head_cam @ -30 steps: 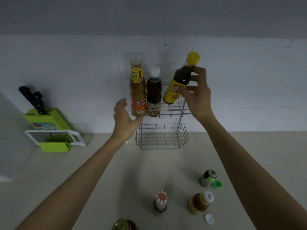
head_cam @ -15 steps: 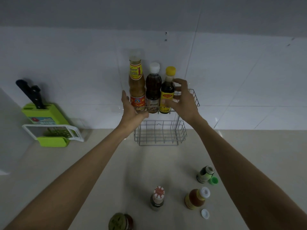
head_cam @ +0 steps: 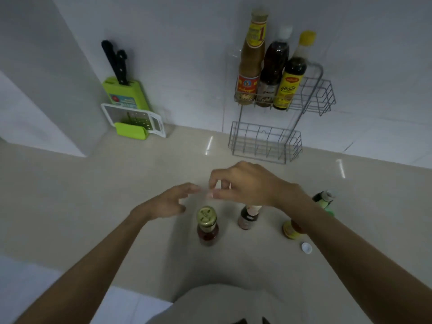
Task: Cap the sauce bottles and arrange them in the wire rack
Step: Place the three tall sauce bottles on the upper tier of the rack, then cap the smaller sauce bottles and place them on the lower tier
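Observation:
The wire rack stands against the wall. Its top shelf holds three capped bottles: a tall orange sauce bottle, a dark bottle with a white cap and a yellow-capped bottle. The lower shelf is bare. On the counter stand a gold-capped red bottle, a small dark bottle, a yellow-labelled bottle and a green bottle, the last two partly behind my right arm. A loose white cap lies nearby. My left hand and right hand hover empty above the gold-capped bottle.
A green knife block with black-handled knives and a white grater with a green base stand at the back left against the wall. A white wall corner juts out on the far left. The counter's front edge runs near my body.
My right hand let go of the yellow-capped bottle, which stands on the rack's top shelf. Both hands came down from the rack to above the counter bottles. The camera tilted downward.

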Action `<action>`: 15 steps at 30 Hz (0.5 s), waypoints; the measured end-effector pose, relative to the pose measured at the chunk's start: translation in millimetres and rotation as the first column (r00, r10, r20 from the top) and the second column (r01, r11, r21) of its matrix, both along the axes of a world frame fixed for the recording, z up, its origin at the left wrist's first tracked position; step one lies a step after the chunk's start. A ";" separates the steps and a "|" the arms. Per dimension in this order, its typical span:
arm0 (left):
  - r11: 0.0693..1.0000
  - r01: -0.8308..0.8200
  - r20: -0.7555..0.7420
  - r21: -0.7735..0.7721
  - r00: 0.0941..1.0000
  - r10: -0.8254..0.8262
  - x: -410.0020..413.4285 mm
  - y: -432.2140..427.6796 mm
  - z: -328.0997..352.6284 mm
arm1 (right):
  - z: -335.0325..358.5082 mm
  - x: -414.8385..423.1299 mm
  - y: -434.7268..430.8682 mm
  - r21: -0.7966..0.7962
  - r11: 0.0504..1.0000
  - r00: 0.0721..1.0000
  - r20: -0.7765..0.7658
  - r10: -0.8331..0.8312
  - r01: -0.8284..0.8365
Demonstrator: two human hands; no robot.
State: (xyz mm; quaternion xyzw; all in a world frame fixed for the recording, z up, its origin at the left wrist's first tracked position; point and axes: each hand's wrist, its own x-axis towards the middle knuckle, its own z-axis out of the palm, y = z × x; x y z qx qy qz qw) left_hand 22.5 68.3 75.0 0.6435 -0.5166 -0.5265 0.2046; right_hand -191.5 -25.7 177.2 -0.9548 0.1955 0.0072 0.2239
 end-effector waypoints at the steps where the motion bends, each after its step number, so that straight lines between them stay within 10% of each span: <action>1: 0.990 0.118 0.034 0.076 0.992 -0.121 -3.8 16.0 -3.0 | -4.6 4.7 12.3 -0.016 0.999 0.994 -0.102 0.045 -0.047; 4: 0.974 0.197 0.025 0.107 0.979 -0.201 -30.3 46.7 -24.0 | -22.9 14.6 35.6 -0.163 0.977 0.965 -0.247 0.093 -0.136; 10: 0.836 -0.537 -0.185 -0.114 0.838 0.513 -98.9 52.8 -70.4 | -34.3 12.5 45.9 -0.186 0.967 0.973 -0.178 0.143 -0.176; 15: 0.934 -0.349 -0.260 -0.078 0.911 0.319 -80.7 38.5 -41.8 | -19.3 -5.4 32.7 0.009 0.990 0.986 -0.087 0.139 -0.139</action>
